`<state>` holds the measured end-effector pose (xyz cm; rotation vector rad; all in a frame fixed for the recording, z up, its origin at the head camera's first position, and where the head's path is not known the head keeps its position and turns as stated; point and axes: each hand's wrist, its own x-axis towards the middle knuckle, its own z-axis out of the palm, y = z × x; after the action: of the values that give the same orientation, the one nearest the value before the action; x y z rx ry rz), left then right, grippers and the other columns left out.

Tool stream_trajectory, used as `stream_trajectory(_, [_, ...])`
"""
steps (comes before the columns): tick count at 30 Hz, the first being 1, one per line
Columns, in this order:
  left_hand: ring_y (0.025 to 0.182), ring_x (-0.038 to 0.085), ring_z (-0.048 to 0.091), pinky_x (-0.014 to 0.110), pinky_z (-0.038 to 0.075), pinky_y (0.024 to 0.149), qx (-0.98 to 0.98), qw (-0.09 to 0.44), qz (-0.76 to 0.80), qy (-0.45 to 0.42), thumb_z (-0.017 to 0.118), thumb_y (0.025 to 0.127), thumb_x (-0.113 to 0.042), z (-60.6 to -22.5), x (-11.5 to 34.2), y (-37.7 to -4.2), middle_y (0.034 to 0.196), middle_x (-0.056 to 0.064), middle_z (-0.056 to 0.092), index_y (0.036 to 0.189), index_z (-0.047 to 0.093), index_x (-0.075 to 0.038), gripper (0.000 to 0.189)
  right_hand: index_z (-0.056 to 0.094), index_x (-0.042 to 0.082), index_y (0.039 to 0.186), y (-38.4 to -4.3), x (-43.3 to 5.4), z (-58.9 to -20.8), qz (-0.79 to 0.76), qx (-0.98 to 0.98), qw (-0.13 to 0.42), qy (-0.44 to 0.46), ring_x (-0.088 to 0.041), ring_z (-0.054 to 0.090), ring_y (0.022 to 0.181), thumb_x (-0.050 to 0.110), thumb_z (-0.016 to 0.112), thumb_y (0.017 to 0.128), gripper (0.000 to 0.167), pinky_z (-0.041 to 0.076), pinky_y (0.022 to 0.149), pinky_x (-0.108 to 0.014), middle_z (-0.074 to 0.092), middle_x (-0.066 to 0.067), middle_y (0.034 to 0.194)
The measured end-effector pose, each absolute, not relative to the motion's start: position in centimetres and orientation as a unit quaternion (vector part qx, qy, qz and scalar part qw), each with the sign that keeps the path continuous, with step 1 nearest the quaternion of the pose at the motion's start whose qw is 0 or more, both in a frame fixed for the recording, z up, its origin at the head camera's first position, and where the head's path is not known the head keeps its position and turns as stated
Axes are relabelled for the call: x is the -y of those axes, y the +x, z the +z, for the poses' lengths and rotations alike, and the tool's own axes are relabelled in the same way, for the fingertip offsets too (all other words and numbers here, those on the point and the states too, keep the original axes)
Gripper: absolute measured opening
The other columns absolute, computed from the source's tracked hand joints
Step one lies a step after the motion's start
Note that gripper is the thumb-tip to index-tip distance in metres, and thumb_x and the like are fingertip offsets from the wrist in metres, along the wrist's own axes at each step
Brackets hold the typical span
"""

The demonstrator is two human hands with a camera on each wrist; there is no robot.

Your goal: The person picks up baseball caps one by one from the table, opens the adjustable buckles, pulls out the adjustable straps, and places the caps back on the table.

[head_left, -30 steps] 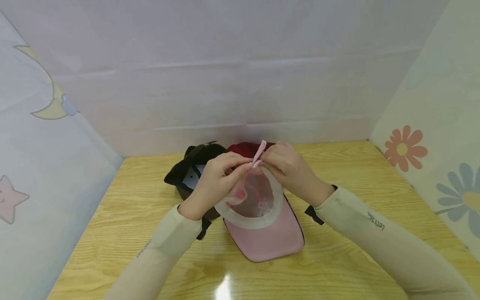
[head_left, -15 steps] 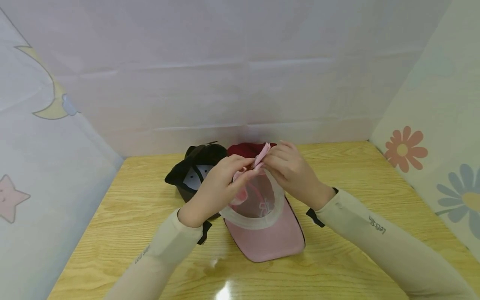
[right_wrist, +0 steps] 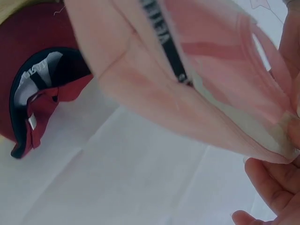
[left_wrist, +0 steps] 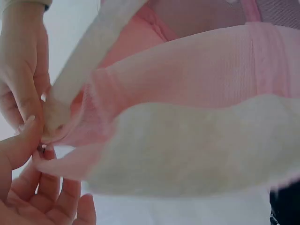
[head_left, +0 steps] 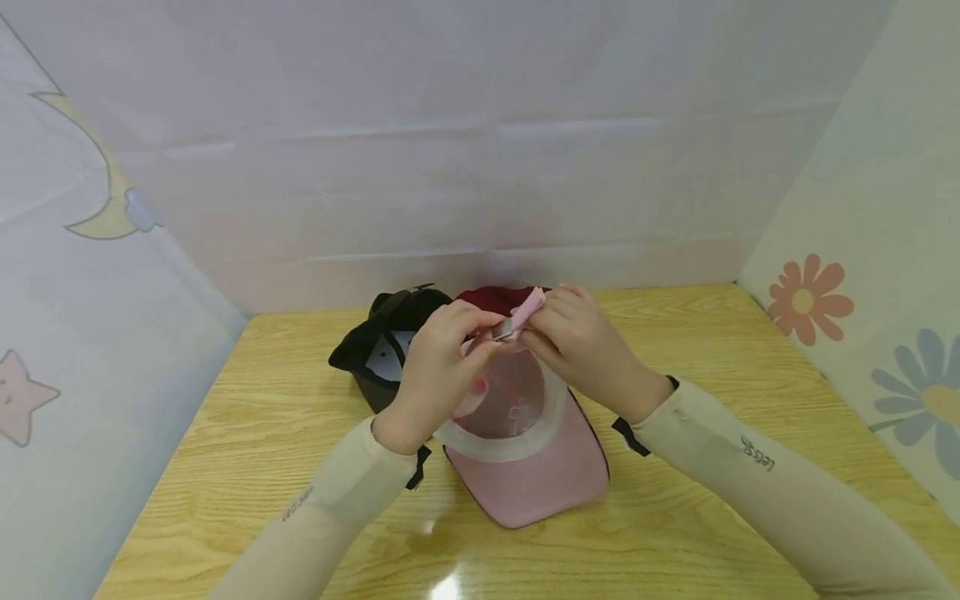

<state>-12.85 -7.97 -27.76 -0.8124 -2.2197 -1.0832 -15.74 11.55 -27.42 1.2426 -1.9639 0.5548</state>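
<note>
Head view, pink fabric cap with white sweatband [head_left: 513, 450]: held up by the back edge above pale wood-grain tabletop [head_left: 712, 483], hollow up, brim nearest; probably turned so to bring the back closure between both hands. Cannot tell if touching the tabletop.
Head view, left hand [head_left: 438, 358]: pinches the closure at small grey metal buckle [head_left: 503, 329] between thumb and fingertips, likely to steady it.
Head view, right hand [head_left: 581, 346]: fingers curled, pinches folded pink fabric strap [head_left: 529, 307] just beside the buckle; probably to control the loose end.
Head view, black fabric cap with white inner panel [head_left: 375, 354]: lies on the tabletop, opening up, partly behind left hand.
Head view, dark red fabric cap [head_left: 495, 297]: lies beyond both hands, mostly hidden.
Left wrist view, closure: gripped from both sides, fingertips nearly meeting; likely bunched to keep both ends together. Buckle detail too small to tell.
Right wrist view, pink cap: seen side-on, blurred, with black label with white lettering [right_wrist: 168, 47]; gripped at the back edge, at far right.
</note>
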Motion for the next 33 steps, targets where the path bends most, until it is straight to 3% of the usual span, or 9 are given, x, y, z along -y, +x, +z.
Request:
stream_trajectory(2, [0.079,0.020,0.053,0.030,0.046,0.071,0.824,0.289,-0.383,-0.301,0.077,0.082,-0.003,-27.8,7.9,-12.7,0.087,0.006,0.064,0.098,0.072,-0.001,0.016,0.067,0.002,0.088,-15.8,-11.6,-27.4,0.205,0.767,0.368,0.484,-0.026,0.058,0.074,0.004,0.080,0.075,0.018,0.044,0.077,-0.047,0.065,-0.010,0.081])
stream_trajectory(4, [0.078,0.020,0.054,0.028,0.047,0.070,0.820,0.300,-0.370,-0.316,0.079,0.080,-0.008,-27.7,7.9,-12.8,0.086,0.005,0.065,0.097,0.071,-0.001,0.020,0.066,0.001,0.087,-15.8,-11.6,-27.3,0.200,0.763,0.372,0.489,-0.026,0.057,0.073,0.011,0.073,0.085,0.012,0.044,0.075,-0.046,0.065,-0.011,0.081])
stream_trajectory(7, [0.079,0.019,0.057,0.029,0.049,0.073,0.805,0.313,-0.344,-0.369,0.080,0.079,-0.009,-27.4,8.4,-13.2,0.089,0.006,0.067,0.098,0.071,0.000,0.023,0.065,0.001,0.086,-15.9,-11.7,-27.3,0.205,0.754,0.379,0.496,-0.027,0.059,0.074,0.022,0.055,0.099,0.026,0.045,0.074,-0.046,0.066,-0.012,0.083])
stream_trajectory(9, [0.082,0.020,0.060,0.030,0.049,0.076,0.788,0.320,-0.325,-0.414,0.078,0.080,-0.008,-27.0,8.9,-13.8,0.091,0.007,0.068,0.100,0.071,0.000,0.023,0.065,-0.001,0.087,-16.0,-11.8,-27.3,0.217,0.746,0.383,0.499,-0.028,0.060,0.075,0.026,0.044,0.101,0.037,0.046,0.074,-0.046,0.067,-0.013,0.084])
stream_trajectory(12, [0.086,0.021,0.062,0.032,0.049,0.081,0.767,0.311,-0.305,-0.471,0.075,0.081,-0.004,-26.2,9.7,-14.7,0.095,0.008,0.070,0.104,0.072,0.000,0.023,0.065,-0.002,0.087,-16.1,-11.8,-27.3,0.230,0.737,0.389,0.503,-0.029,0.062,0.077,0.026,0.044,0.102,0.038,0.048,0.076,-0.047,0.068,-0.014,0.085])
stream_trajectory(18, [0.084,0.014,0.059,0.027,0.047,0.077,0.760,0.231,-0.292,-0.532,0.077,0.080,-0.008,-25.4,10.8,-16.3,0.099,0.002,0.070,0.108,0.070,-0.002,0.030,0.066,-0.001,0.086,-16.2,-11.8,-27.4,0.224,0.735,0.392,0.506,-0.027,0.062,0.075,0.026,0.047,0.100,0.036,0.047,0.074,-0.047,0.068,-0.013,0.084])
stream_trajectory(24, [0.081,0.010,0.056,0.024,0.047,0.075,0.754,0.137,-0.306,-0.565,0.081,0.074,-0.014,-25.2,10.9,-17.5,0.094,-0.003,0.066,0.104,0.068,-0.006,0.033,0.064,0.001,0.084,-16.0,-11.6,-28.0,0.233,0.722,0.392,0.520,-0.024,0.060,0.072,0.028,0.045,0.102,0.037,0.046,0.072,-0.046,0.067,-0.010,0.082])
stream_trajectory(33, [0.078,0.008,0.053,0.026,0.047,0.072,0.780,0.011,-0.366,-0.507,0.078,0.077,-0.013,-25.7,10.7,-17.6,0.093,-0.001,0.058,0.103,0.061,-0.007,0.031,0.065,0.000,0.080,-16.0,-11.2,-28.9,0.269,0.714,0.396,0.511,-0.021,0.060,0.065,0.029,0.047,0.101,0.039,0.046,0.069,-0.047,0.067,-0.010,0.075])
